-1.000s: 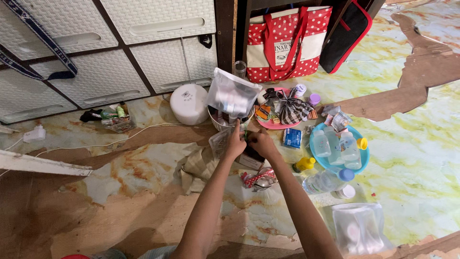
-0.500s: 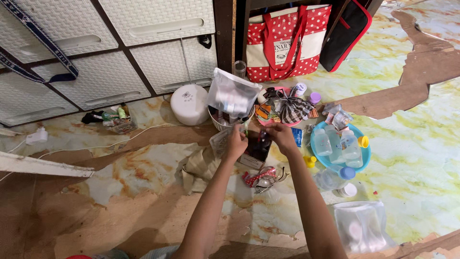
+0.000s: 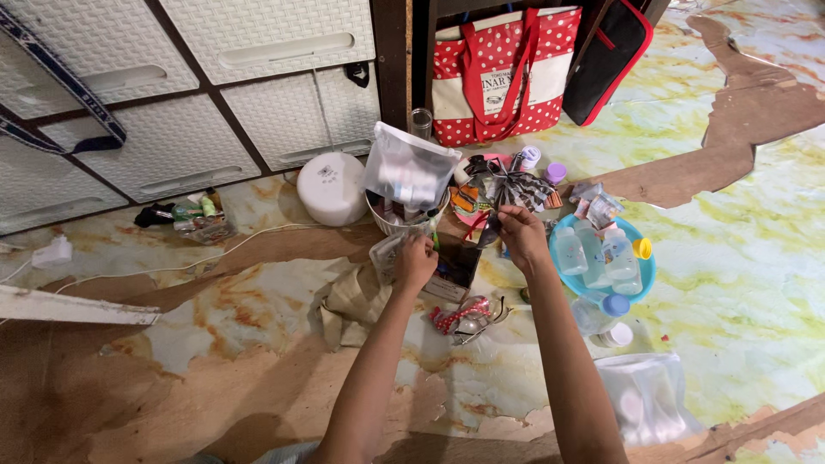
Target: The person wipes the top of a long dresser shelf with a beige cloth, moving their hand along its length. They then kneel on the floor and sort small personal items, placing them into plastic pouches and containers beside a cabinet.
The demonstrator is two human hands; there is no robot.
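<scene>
The left hand (image 3: 416, 260) pinched a clear pouch (image 3: 388, 254) beside the basket (image 3: 388, 222); the right hand (image 3: 519, 234) gripped a dark cloth (image 3: 507, 191), apparently mid-sort, by the blue bowl (image 3: 643, 273).

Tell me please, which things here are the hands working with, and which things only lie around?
In hand:
- left hand at a clear pouch and a dark pouch
- right hand on a black striped cloth item

Lying about:
- blue bowl of bottles
- red dotted bag
- white round device
- clear zip bag
</scene>
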